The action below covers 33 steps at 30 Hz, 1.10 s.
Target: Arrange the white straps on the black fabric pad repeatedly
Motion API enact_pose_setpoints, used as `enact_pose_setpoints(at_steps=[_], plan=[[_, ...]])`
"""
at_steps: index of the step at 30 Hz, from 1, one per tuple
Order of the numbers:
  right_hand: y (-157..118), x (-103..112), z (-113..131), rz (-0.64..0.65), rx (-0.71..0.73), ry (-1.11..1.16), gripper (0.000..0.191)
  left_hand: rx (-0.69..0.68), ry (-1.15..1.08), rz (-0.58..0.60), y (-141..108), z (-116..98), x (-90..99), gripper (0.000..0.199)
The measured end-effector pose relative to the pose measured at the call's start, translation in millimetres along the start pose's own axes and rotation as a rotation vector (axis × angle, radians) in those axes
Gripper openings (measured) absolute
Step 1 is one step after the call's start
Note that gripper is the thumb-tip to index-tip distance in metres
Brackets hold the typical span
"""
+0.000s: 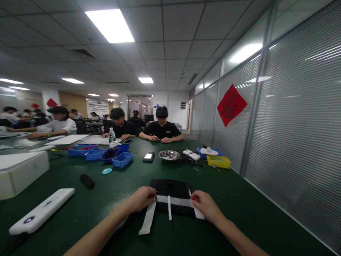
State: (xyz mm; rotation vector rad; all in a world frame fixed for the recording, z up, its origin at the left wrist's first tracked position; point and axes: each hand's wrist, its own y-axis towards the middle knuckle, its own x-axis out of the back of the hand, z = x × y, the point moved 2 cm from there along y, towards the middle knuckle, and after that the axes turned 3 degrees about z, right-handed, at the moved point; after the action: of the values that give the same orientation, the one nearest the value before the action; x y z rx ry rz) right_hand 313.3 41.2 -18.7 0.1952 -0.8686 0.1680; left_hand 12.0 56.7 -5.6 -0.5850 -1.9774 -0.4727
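Note:
A flat black panel-like object point(170, 186) lies on the green table before me. A pale strip point(174, 201) runs across its front part, and a narrow white strip point(169, 209) crosses that at the middle. At the panel's left edge, my left hand point(144, 197) is closed, its fingertips pinching the pale strip's left end. A wider white strip point(148, 220) hangs from under those fingers onto the table. My right hand point(204, 204) is closed at the other edge, thumb and finger pinching the right end. Below it, a short white strip point(199, 213) sticks out.
Blue bins point(122, 159), a metal bowl point(169, 155) of small pieces and a yellow tray point(218, 162) stand farther back. Left lie a white power strip-like device point(42, 210), a black block point(87, 181) and a white box point(23, 174). Several people sit beyond.

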Motion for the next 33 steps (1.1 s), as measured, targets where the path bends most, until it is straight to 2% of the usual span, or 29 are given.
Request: enact_pose_setpoints(at_steps=[8,13,20,23,28,33], plan=[[2,0,3,-0.017,0.006,-0.046,0.018,-0.052,-0.001,-0.018,1,-6,-0.3,0.02],[2,0,6,-0.024,0.002,-0.101,0.017,-0.085,-0.011,0.012,0,-18,-2.3,0.029],[1,-1,12,-0.039,0.072,-0.222,0.014,-0.158,0.105,0.051,-2,-37,-1.4,0.044],[-4,-4,26,-0.006,0.156,-0.237,0.02,-0.147,0.156,0.07,-1,-41,0.0,0.044],[-14,-19,63,0.1,0.356,-0.217,0.03,-0.154,0.144,0.055,4,-38,-4.4,0.043],[-9,-35,83,0.151,0.426,-0.324,0.04,-0.184,0.121,0.047,6,-37,-8.6,0.044]])
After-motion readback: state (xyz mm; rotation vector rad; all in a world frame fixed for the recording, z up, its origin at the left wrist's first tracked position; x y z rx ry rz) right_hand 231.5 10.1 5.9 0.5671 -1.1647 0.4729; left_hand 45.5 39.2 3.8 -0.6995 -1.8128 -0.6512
